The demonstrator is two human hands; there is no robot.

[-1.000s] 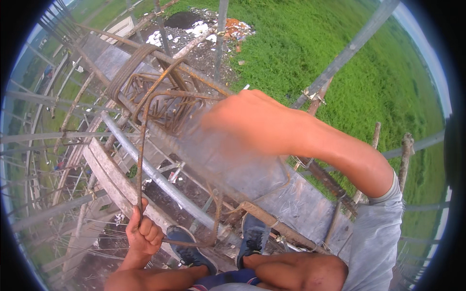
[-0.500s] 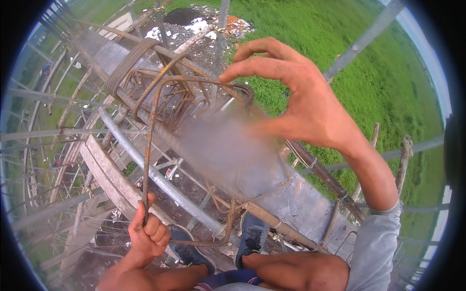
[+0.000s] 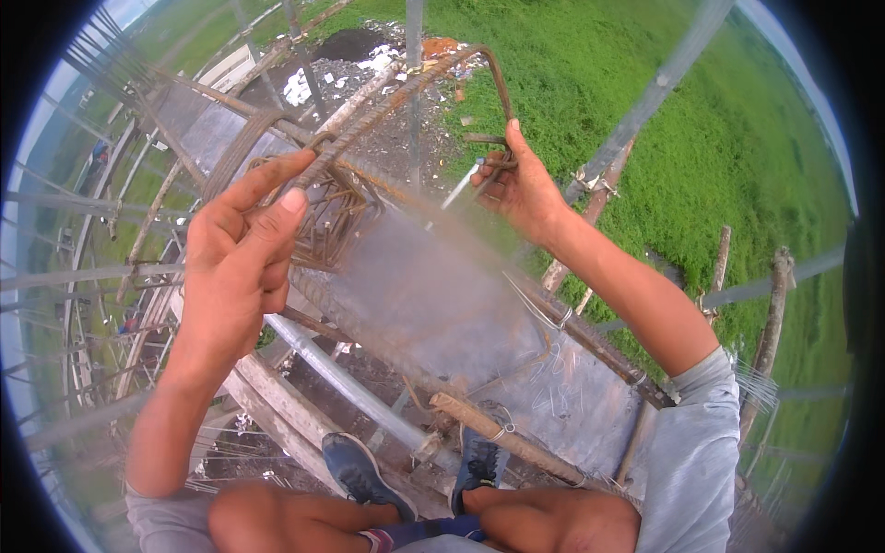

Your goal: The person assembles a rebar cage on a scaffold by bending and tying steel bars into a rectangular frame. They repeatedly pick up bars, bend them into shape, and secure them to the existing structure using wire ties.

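Observation:
Both my hands are raised with a bent, rusty steel rebar stirrup (image 3: 406, 90) between them. At the left, my left hand (image 3: 235, 249) pinches one side of it between thumb and outstretched index finger. My right hand (image 3: 530, 189) is closed round the stirrup's other side, close to its hooked ends. Beyond my left hand, a cluster of similar bent rebar stirrups (image 3: 336, 221) lies on the grey platform sheet (image 3: 572, 378). A coiled band of rusty bars (image 3: 241, 152) wraps over a rail there. A hazy smear covers the middle of the view.
My shoes (image 3: 359, 475) rest on narrow supports high above the ground. A shiny metal pipe (image 3: 346, 369) and curved boards (image 3: 277, 415) run at the left. Wooden poles (image 3: 770, 313) and a grey upright (image 3: 664, 83) stand at the right, with grass (image 3: 719, 175) below.
My left hand has risen from beside my left foot to the stirrup's upper left. My right hand has closed on its other side. The stirrup has lifted and turned.

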